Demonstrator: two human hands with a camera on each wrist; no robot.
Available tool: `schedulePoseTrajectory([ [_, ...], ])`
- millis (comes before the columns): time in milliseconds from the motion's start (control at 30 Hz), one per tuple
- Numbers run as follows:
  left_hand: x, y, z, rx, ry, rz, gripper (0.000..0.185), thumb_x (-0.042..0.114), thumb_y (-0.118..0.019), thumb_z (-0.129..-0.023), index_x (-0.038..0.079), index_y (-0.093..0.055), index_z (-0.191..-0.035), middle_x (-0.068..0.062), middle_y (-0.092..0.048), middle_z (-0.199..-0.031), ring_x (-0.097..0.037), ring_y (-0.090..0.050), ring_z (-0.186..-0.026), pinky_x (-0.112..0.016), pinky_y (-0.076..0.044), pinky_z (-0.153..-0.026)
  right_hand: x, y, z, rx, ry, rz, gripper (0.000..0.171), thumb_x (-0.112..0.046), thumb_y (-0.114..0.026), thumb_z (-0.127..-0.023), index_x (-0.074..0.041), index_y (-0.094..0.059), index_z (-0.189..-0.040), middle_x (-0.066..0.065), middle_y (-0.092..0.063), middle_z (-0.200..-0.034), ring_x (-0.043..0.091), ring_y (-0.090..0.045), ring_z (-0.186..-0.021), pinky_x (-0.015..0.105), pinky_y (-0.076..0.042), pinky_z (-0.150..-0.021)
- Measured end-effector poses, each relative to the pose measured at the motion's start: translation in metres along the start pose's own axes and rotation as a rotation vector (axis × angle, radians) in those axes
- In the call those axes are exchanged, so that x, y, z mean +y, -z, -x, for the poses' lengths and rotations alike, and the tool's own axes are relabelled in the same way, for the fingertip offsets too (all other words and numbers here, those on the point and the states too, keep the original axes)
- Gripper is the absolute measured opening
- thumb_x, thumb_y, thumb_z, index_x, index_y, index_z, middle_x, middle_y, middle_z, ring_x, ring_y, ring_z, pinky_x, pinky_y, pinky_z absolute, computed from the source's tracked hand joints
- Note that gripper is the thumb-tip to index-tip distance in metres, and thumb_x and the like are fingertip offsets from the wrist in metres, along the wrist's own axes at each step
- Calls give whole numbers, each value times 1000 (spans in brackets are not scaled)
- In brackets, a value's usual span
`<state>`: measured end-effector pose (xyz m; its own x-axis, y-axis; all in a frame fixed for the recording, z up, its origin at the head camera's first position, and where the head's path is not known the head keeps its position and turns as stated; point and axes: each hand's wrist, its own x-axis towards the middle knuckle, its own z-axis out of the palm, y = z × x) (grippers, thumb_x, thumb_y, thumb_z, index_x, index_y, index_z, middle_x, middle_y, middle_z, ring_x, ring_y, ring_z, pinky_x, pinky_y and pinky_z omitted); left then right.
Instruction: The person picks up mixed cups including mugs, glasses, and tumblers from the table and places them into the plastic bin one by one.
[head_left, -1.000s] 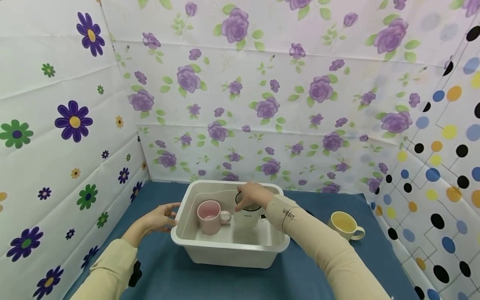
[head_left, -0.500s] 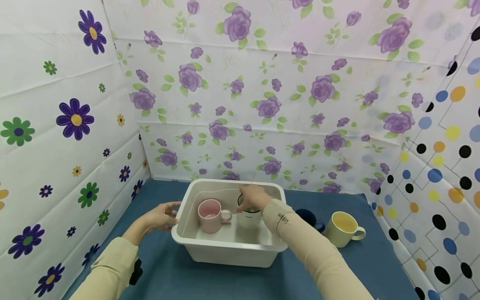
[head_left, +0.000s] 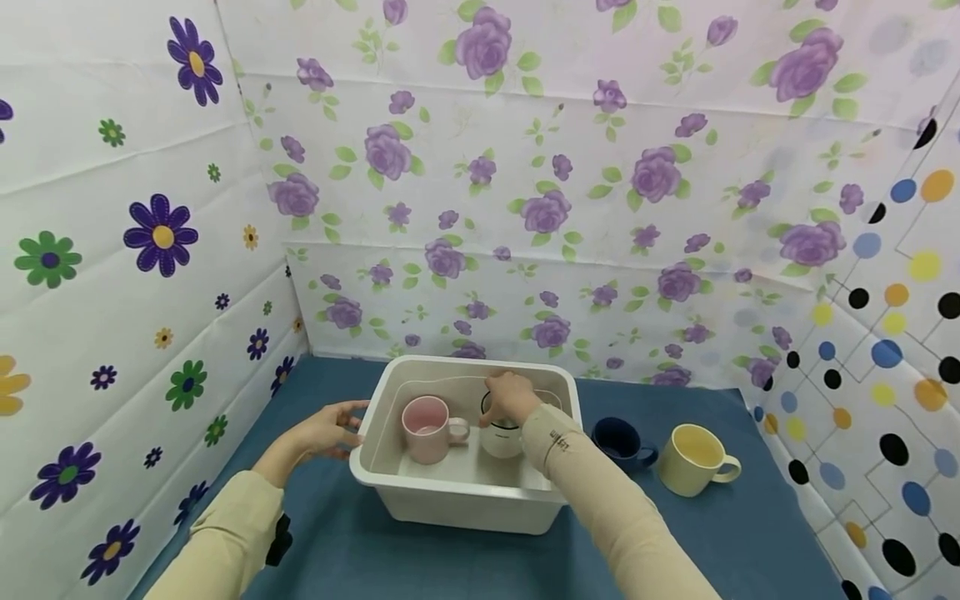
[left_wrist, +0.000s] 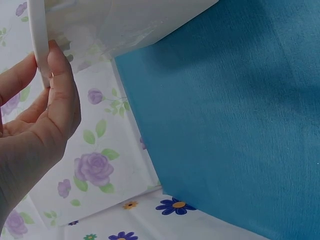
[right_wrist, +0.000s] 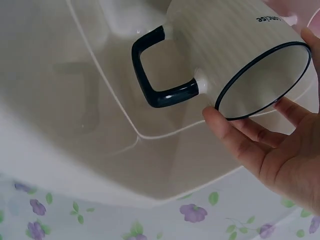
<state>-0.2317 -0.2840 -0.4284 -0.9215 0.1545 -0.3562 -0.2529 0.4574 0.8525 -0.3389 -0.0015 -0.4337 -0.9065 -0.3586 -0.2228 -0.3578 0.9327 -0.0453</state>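
Bright, even, diffuse light; soft shadows under the tub (head_left: 457, 508). Head view bows at its edges. Wrist views slightly soft close to each hand.

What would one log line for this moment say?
right hand: grips white mug inside bin | left hand: touches bin rim | pink mug: in bin
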Motion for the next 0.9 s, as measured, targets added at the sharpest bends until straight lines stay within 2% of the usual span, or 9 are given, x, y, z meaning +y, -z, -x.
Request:
schedulePoseTrajectory([
  [300, -1, 0, -2, 4, 5, -5, 69, -3, -59, -87, -2, -23, -147, -19, -54, -112, -20, -61, -91, -38, -55, -73, -3, -3, -2, 8, -13, -26, 76, -45, -81, -68, -13, -53, -132, 13, -59, -127, 30, -54, -117, 44, -47, -94],
  [533, -2, 0, -1, -12, 3, 6, 69, -5, -58, -87, -3, -23, -146, -19, -54, -108, -20, -60, -88, -38, -55, -71, -3, -15, -1, 23, 11, -16, 67, -46, -81, -67, -11, -58, -120, 9, -63, -120, 28, -57, -113, 41, -47, -95],
  [733, -2, 1, 0, -15, 9, 17, 70, -6, -57, -87, -3, -22, -146, -18, -54, -107, -20, -60, -87, -37, -54, -69, -5, -22, 2, 38, -3, -55, 70, -46, -79, -70, -12, -56, -126, 12, -61, -123, 30, -56, -115, 41, -47, -96],
  [900, 0, 1, -2, -17, 4, 17, 69, -5, -57, -87, -2, -22, -146, -18, -53, -108, -21, -60, -88, -37, -54, -70, -3, -28, -2, 56, -10, -23, 72, -47, -79, -70, -13, -55, -128, 12, -61, -124, 30, -57, -115, 40, -46, -96],
])
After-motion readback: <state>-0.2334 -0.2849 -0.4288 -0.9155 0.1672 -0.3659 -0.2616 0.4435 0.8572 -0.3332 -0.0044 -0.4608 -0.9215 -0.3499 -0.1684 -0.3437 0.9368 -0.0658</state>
